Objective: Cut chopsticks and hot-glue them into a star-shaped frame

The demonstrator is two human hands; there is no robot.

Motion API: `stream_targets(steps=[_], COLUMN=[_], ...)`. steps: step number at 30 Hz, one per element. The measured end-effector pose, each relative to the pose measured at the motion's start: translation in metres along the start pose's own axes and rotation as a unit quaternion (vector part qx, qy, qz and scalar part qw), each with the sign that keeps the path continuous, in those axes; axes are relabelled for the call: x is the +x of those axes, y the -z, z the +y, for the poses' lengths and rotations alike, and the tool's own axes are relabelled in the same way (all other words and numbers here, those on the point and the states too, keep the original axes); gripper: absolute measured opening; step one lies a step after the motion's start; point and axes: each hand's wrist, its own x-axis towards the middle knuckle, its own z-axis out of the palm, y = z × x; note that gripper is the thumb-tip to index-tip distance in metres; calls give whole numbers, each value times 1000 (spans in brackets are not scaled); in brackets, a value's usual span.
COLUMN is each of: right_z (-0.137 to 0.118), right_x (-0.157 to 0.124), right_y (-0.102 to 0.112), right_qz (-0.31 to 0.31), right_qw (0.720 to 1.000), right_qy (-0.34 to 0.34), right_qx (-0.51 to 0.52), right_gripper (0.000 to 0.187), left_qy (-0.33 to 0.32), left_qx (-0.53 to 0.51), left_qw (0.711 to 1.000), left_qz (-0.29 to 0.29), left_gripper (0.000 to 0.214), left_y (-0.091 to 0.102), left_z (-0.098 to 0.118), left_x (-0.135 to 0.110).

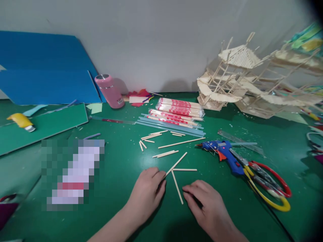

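Three short wooden sticks meet at one point on the green table: an upper stick (178, 162), a level stick (185, 169) and a lower stick (177, 187). My left hand (150, 186) is closed, its fingers pinching the near end of the upper stick. To the right of the lower stick, my right hand (204, 201) rests with bent fingers slightly apart and nothing visible between them. Its fingertips are close to that stick's near end. Beyond the hands lie a short stick pair (165, 154), a longer stick (181, 143) and several small cut pieces (151, 136).
A blue glue gun (222, 149) lies at right by red-and-yellow-handled scissors (267, 181). Behind are blue glue sticks (174, 127), wrapped stick packs (180, 107) and a pink bottle (111, 92). A stick-built model (227, 80) stands back right; a yellow cutter (21, 121) lies left.
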Motion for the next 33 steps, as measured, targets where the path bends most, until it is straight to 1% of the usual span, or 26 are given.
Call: stream_targets(steps=[3, 11, 13, 15, 18, 22, 25, 28, 33], right_z=[0, -1, 2, 7, 14, 17, 18, 19, 21], right_x=[0, 1, 3, 8, 19, 34, 40, 43, 45], right_y=[-2, -2, 1, 5, 12, 19, 21, 20, 19], right_qz=[-1, 4, 15, 39, 67, 39, 18, 13, 15], right_qw=[1000, 999, 1000, 999, 997, 995, 993, 991, 991], right_qy=[7, 22, 18, 11, 8, 10, 23, 33, 44], right_qx=[-12, -26, -19, -19, -45, -90, -114, -128, -123], right_gripper=[17, 18, 18, 17, 17, 20, 20, 19, 19], left_qy=[-3, -11, -13, -14, -15, -18, -17, -19, -25], left_qx=[0, 26, 34, 40, 51, 69, 74, 71, 65], left_qw=[1000, 999, 999, 999, 998, 997, 997, 997, 997], left_qz=[12, 17, 23, 29, 30, 20, 17, 24, 32], left_gripper=[21, 21, 21, 21, 20, 20, 20, 20, 20], left_y=[-2, -3, -5, -6, -7, -7, -7, -8, -10], left_z=[-1, 0, -1, -1, -2, 0, 2, 3, 3], left_x=[0, 0, 0, 1, 2, 5, 7, 9, 11])
